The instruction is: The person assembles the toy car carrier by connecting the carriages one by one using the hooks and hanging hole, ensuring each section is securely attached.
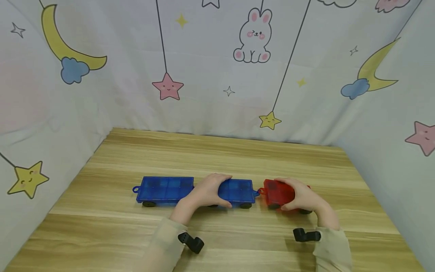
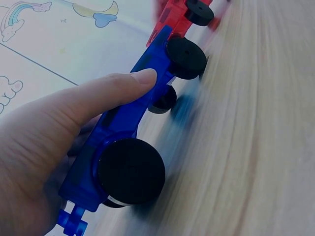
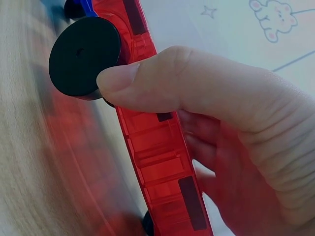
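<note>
My left hand [image 1: 205, 190] grips a translucent blue toy train car [image 1: 238, 190] by its sides, thumb along the near edge above the black wheels [image 2: 132, 171]. A translucent red toy train car [image 1: 278, 192] is held by my right hand [image 1: 302, 195], with the thumb right at a front wheel [image 3: 84, 58]. Between the two cars, the blue car's hook [image 1: 256, 193] meets the red car's ring [image 1: 261, 190]. Left of my left hand stands a second blue toy car [image 1: 166, 188] with a ring [image 1: 136, 189] at its far left end. My hand hides where the two blue cars meet.
The cars stand in a row across the wood-grain table [image 1: 217, 234]. A white cloth [image 1: 210, 56] printed with moons, stars and a rabbit encloses the back and both sides. Black cameras [image 1: 192, 242] are strapped to both wrists.
</note>
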Action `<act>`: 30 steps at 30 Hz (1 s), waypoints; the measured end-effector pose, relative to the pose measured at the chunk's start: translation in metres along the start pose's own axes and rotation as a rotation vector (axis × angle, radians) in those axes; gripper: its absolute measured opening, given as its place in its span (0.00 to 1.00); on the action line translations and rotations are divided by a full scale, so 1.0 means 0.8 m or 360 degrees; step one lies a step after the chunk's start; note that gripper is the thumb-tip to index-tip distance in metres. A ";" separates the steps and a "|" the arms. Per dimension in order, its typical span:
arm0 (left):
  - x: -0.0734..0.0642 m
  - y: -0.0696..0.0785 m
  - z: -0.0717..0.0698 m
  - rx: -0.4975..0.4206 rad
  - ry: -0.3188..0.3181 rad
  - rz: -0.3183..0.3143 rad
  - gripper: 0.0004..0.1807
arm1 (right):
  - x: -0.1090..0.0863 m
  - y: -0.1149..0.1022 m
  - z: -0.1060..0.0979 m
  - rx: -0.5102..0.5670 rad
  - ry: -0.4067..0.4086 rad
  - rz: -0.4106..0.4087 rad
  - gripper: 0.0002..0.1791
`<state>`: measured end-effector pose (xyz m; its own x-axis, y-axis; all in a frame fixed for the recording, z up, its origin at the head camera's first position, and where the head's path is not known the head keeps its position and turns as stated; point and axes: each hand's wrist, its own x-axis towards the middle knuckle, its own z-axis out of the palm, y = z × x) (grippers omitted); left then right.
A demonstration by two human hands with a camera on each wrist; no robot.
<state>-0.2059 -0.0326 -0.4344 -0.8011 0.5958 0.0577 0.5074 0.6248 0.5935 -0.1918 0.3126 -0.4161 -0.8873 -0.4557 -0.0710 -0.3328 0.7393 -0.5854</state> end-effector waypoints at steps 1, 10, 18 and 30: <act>0.000 0.000 0.000 0.0002 0.0000 -0.0002 0.50 | 0.000 0.000 0.000 -0.0002 0.0001 0.0000 0.49; 0.000 0.001 0.000 0.0002 -0.0001 0.0007 0.50 | 0.001 -0.001 0.001 -0.0008 0.0002 0.0003 0.49; 0.000 0.001 0.000 -0.0015 0.0003 0.0004 0.50 | 0.002 -0.004 0.001 -0.0027 0.0003 0.0007 0.50; 0.000 0.000 0.000 -0.0013 0.0003 0.0004 0.50 | 0.002 -0.007 0.002 -0.0017 -0.0012 0.0022 0.50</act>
<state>-0.2058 -0.0325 -0.4341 -0.8004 0.5964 0.0609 0.5068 0.6189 0.6001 -0.1911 0.3069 -0.4148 -0.8894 -0.4492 -0.0849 -0.3242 0.7508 -0.5755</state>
